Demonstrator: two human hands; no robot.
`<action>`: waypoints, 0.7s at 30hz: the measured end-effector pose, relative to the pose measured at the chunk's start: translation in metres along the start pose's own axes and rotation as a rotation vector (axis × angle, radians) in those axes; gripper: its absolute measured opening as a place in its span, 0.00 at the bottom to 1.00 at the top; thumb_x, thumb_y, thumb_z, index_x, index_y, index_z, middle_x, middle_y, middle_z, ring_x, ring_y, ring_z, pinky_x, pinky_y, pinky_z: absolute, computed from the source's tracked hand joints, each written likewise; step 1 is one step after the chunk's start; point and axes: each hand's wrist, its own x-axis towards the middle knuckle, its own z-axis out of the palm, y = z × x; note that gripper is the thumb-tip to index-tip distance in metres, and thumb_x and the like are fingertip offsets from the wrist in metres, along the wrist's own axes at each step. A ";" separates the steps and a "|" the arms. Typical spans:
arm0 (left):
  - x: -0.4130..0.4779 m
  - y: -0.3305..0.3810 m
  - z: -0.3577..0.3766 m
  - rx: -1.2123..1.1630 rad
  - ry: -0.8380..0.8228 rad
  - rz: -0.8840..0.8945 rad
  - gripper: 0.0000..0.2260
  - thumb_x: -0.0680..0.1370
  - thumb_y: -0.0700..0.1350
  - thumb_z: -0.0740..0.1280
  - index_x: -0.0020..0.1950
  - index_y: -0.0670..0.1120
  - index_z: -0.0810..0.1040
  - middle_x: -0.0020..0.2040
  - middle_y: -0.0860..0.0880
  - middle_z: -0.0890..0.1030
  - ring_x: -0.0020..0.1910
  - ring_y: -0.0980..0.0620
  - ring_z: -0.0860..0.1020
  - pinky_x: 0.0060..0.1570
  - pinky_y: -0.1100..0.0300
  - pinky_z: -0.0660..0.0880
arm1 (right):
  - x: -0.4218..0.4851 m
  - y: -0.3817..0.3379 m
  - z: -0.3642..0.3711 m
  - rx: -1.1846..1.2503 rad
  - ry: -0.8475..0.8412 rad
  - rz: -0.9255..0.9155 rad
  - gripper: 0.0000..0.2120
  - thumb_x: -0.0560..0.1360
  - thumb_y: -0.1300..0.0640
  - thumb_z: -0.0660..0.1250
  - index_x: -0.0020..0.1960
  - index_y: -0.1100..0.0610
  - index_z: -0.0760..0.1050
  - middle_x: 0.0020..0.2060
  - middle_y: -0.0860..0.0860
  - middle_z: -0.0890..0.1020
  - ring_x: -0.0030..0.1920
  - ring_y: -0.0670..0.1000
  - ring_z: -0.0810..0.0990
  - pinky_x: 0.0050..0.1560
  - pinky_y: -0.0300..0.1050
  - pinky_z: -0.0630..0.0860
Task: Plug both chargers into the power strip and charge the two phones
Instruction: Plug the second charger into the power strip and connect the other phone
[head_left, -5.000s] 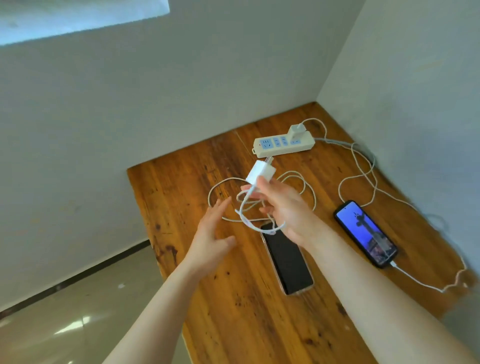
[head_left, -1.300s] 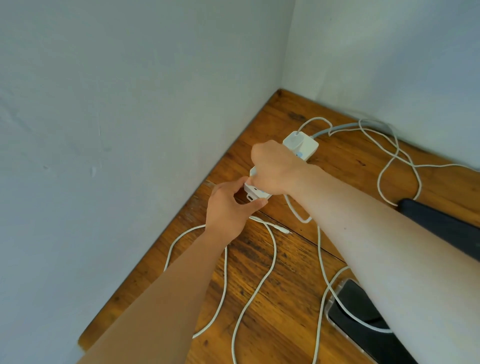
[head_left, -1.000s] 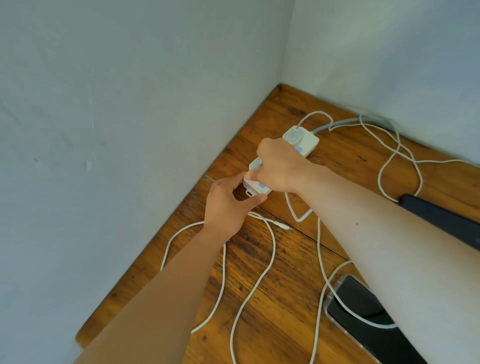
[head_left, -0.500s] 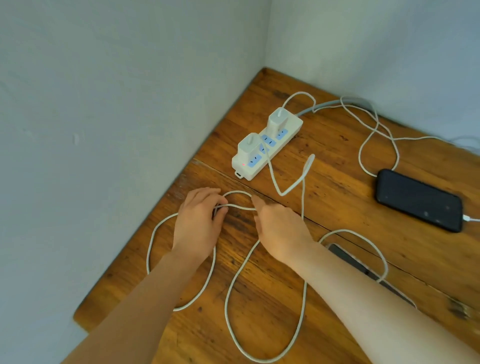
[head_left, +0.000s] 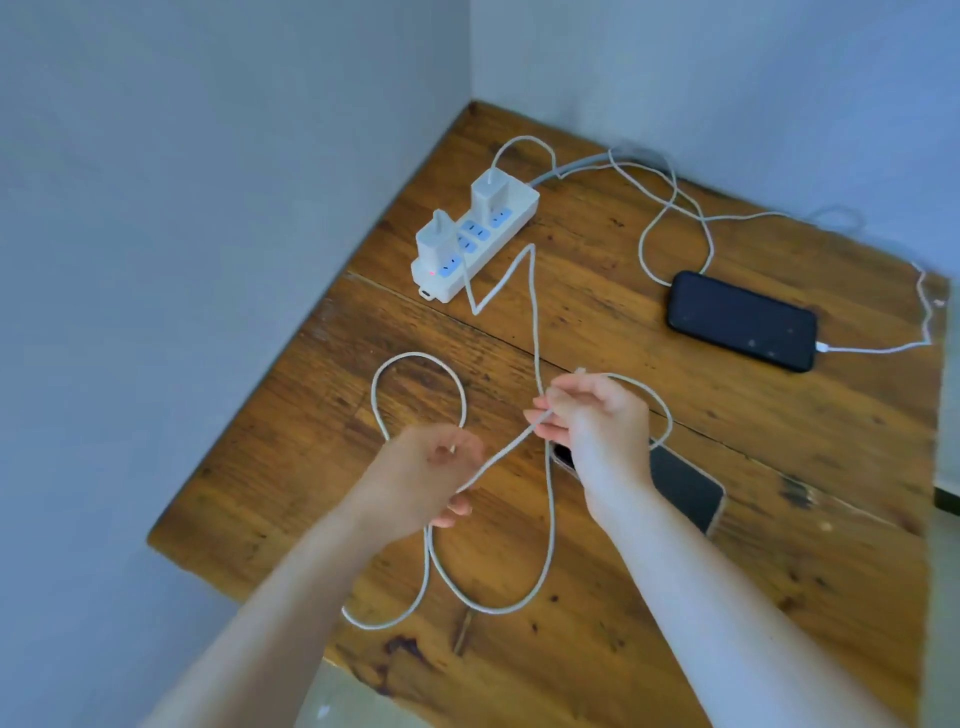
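Observation:
A white power strip (head_left: 511, 215) lies near the table's far corner with two white chargers plugged in: the near charger (head_left: 435, 240) and the far charger (head_left: 487, 196). A long white cable (head_left: 535, 332) runs from the near charger in loops over the table. My left hand (head_left: 426, 480) and my right hand (head_left: 592, 421) both grip this cable above the table. Its plug end (head_left: 580, 370) sticks out above my right hand. A dark phone (head_left: 743, 320) at the right has the other cable (head_left: 872, 349) plugged in. A second phone (head_left: 685, 486) lies partly under my right wrist.
The wooden table (head_left: 779, 571) sits in a corner between two pale walls. The strip's grey lead (head_left: 571, 169) runs along the back wall. The table's left and near edges drop to a light floor (head_left: 343, 701).
My hands have left the power strip, where the second charger went in. They came back toward me, took up the loose cable and lifted it off the table.

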 end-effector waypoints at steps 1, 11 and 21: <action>-0.003 0.003 0.011 0.055 -0.007 -0.008 0.07 0.77 0.46 0.66 0.53 0.49 0.79 0.42 0.49 0.82 0.37 0.49 0.83 0.33 0.59 0.80 | -0.001 0.000 -0.014 0.074 -0.007 0.063 0.06 0.76 0.66 0.64 0.49 0.57 0.77 0.39 0.57 0.83 0.35 0.51 0.85 0.35 0.43 0.82; -0.009 0.020 0.164 -0.510 0.243 -0.312 0.11 0.76 0.41 0.66 0.56 0.38 0.78 0.41 0.45 0.80 0.42 0.48 0.80 0.48 0.52 0.80 | 0.014 0.020 -0.151 -0.732 0.004 -0.137 0.08 0.79 0.59 0.61 0.56 0.56 0.75 0.47 0.49 0.79 0.42 0.45 0.76 0.33 0.32 0.68; -0.015 0.037 0.205 -0.606 0.460 -0.334 0.09 0.76 0.48 0.68 0.47 0.42 0.80 0.47 0.40 0.83 0.43 0.46 0.80 0.46 0.55 0.78 | 0.013 0.026 -0.170 -0.722 -0.300 0.028 0.05 0.80 0.56 0.58 0.54 0.52 0.70 0.49 0.50 0.80 0.45 0.47 0.79 0.43 0.43 0.77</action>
